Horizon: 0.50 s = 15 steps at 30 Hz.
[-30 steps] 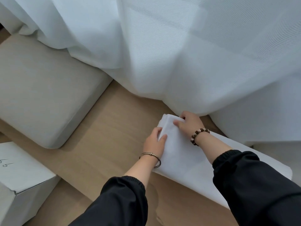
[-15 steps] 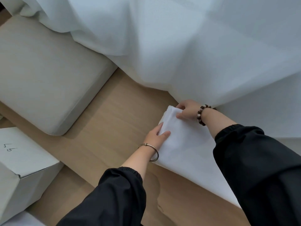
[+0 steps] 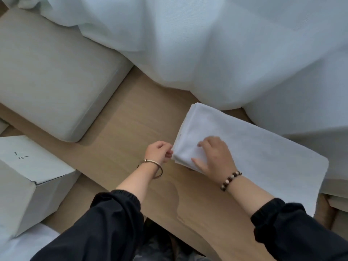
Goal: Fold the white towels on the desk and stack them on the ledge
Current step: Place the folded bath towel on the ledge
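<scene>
While the right hand (image 3: 214, 155) lies flat with fingers spread on the folded towel (image 3: 263, 147), the left hand (image 3: 159, 152) pinches the towel's near-left corner with curled fingers. The towel lies on the table (image 3: 135, 132), its far edge just beside the curtain (image 3: 207, 53) hem. Bare wood stretches left of the towel's short edge as far as the cushion (image 3: 52, 72) and the box (image 3: 28, 176).
</scene>
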Each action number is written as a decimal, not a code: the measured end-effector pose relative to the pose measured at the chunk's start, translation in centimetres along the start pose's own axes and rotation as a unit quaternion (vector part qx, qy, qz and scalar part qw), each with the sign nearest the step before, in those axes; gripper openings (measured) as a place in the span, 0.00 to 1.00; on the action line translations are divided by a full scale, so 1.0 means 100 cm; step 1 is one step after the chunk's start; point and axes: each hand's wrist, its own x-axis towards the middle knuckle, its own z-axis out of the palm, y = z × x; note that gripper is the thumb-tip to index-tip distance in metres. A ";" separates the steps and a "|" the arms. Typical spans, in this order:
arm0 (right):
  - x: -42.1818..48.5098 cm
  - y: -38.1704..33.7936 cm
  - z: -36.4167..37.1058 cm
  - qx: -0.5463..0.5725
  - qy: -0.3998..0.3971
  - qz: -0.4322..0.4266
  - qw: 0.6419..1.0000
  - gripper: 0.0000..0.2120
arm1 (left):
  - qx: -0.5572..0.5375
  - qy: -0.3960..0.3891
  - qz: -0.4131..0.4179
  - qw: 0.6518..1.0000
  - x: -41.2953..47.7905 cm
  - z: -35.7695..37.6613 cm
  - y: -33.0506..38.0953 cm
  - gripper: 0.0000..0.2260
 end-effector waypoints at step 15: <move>-0.012 -0.024 0.011 0.003 0.011 0.045 0.999 0.14 | -0.081 0.004 -0.040 0.996 -0.011 0.021 -0.047 0.06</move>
